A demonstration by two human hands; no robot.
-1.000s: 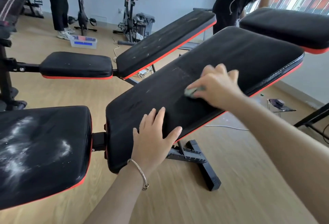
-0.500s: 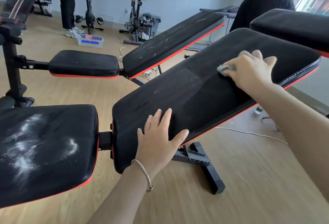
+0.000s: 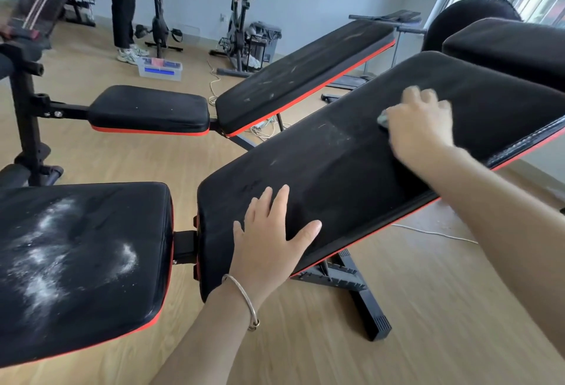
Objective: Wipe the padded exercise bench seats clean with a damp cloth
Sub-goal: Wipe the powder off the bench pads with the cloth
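High on the tilted backrest pad (image 3: pixel 351 170), our right hand (image 3: pixel 420 127), blurred, curls over a grey-green cloth (image 3: pixel 382 118) and presses it to the black padding; only a corner of the cloth shows by the thumb. Our left hand (image 3: pixel 269 241) holds nothing: it lies flat, fingers spread, on the pad's lower end, a thin bracelet (image 3: pixel 244 300) on the wrist. Just left of it, the seat pad (image 3: pixel 122 210) carries smears of white powder (image 3: pixel 42 286). Beyond stands a second bench (image 3: pixel 305 75), faintly streaked.
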